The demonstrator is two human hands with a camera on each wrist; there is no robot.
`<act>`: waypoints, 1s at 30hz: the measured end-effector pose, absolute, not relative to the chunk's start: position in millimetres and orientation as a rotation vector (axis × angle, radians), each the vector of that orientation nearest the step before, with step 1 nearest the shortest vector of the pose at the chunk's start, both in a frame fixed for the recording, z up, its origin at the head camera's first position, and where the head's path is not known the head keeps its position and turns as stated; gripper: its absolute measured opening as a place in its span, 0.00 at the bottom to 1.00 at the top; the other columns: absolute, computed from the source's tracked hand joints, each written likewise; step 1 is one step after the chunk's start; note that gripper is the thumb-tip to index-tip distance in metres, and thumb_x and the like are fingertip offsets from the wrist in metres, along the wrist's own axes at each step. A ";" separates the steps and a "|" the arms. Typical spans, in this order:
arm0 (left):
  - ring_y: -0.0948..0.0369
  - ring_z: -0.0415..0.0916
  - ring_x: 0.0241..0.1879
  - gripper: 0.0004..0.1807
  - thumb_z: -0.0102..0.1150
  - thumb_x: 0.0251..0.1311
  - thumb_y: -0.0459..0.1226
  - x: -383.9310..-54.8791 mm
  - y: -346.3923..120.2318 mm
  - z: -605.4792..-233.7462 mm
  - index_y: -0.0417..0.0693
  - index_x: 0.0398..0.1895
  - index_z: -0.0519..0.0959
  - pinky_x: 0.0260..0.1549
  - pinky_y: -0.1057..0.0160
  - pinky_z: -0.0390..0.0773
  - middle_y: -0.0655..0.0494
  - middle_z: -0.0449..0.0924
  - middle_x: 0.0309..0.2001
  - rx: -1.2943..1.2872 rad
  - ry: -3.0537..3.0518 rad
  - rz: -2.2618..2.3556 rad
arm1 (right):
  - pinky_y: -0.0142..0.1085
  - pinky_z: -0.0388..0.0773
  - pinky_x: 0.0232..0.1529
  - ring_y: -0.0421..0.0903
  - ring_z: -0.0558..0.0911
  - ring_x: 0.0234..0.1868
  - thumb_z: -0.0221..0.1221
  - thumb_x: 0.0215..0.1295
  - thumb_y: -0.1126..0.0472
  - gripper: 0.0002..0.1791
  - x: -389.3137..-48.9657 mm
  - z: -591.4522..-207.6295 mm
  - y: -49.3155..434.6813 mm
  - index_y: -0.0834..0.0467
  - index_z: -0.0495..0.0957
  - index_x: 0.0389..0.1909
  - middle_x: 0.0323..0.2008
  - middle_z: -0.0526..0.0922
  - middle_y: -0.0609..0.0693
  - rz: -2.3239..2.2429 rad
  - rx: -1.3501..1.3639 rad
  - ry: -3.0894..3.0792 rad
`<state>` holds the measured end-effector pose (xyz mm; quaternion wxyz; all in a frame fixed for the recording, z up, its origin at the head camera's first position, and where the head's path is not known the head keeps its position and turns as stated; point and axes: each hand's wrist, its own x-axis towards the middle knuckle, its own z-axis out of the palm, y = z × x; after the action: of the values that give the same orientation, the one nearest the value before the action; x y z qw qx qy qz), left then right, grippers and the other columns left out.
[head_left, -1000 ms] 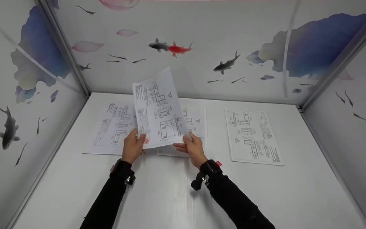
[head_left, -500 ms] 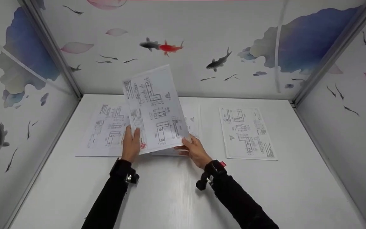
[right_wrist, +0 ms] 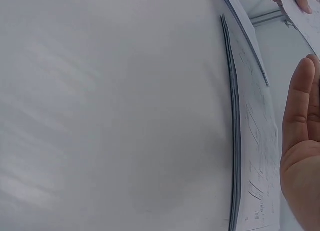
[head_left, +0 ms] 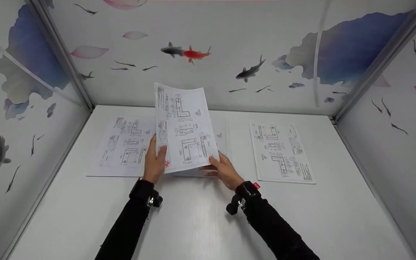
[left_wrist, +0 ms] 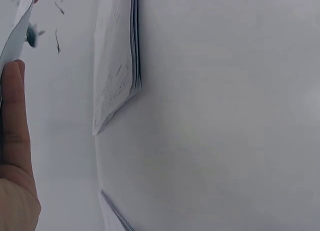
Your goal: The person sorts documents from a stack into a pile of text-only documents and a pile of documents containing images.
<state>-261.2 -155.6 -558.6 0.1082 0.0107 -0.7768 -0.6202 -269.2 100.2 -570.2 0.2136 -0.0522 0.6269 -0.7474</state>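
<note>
A sheet of paper with technical drawings (head_left: 186, 126) is held up, tilted, over the table; a small red stamp marks its lower left corner. My left hand (head_left: 154, 162) grips its left edge, thumb on the front. At the lower right corner, my right hand (head_left: 226, 171) pinches it between thumb and fingers. Whether it is one sheet or more, I cannot tell. Behind it lies a middle paper stack (head_left: 223, 131), mostly hidden. The left wrist view shows the left hand (left_wrist: 16, 136) at the paper's edge; in the right wrist view the right hand (right_wrist: 302, 141) is partly cut off.
On the white table (head_left: 208, 224) a left stack of drawings (head_left: 112, 148) lies partly behind the held sheet. A right stack of drawings (head_left: 280, 151) lies apart from the others. White walls (head_left: 208, 21) with painted fish enclose the back and sides.
The held sheet leaned further left half a second ago; now it stands straighter, and its top edge bows. Both hands keep their hold. The head view has shifted slightly.
</note>
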 end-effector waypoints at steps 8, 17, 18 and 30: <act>0.58 0.80 0.42 0.30 0.39 0.76 0.48 -261.3 -149.1 -555.2 0.72 0.77 0.46 0.40 0.58 0.77 0.58 0.74 0.62 -0.002 -2.275 -1.804 | 0.47 0.82 0.49 0.54 0.85 0.52 0.41 0.80 0.57 0.22 -269.8 -566.4 102.7 0.49 0.62 0.71 0.56 0.82 0.56 -2.046 -0.209 1.757; 0.58 0.83 0.41 0.28 0.45 0.75 0.46 -263.3 -148.8 -556.8 0.63 0.75 0.54 0.38 0.59 0.81 0.54 0.80 0.52 0.054 -2.246 -1.937 | 0.42 0.82 0.48 0.56 0.85 0.50 0.40 0.80 0.60 0.22 -272.7 -558.2 118.9 0.50 0.61 0.72 0.54 0.82 0.59 -2.139 -0.184 1.735; 0.57 0.84 0.39 0.28 0.46 0.74 0.47 -263.9 -149.4 -556.9 0.62 0.74 0.56 0.35 0.58 0.82 0.52 0.82 0.50 0.062 -2.251 -1.960 | 0.42 0.82 0.48 0.55 0.85 0.49 0.40 0.80 0.60 0.22 -273.2 -557.5 122.7 0.50 0.62 0.71 0.54 0.82 0.59 -2.148 -0.164 1.739; 0.50 0.85 0.27 0.16 0.48 0.74 0.44 -264.8 -158.6 -556.3 0.50 0.59 0.74 0.22 0.59 0.82 0.36 0.84 0.36 0.077 -2.257 -2.054 | 0.40 0.81 0.50 0.50 0.83 0.49 0.40 0.80 0.59 0.20 -280.1 -550.8 173.4 0.53 0.65 0.68 0.50 0.82 0.53 -2.184 0.096 1.830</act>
<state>-264.8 -158.6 -556.3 0.0444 0.0250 -0.7387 -0.6721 -280.1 173.4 -550.8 0.1447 0.0335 0.6352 -0.7579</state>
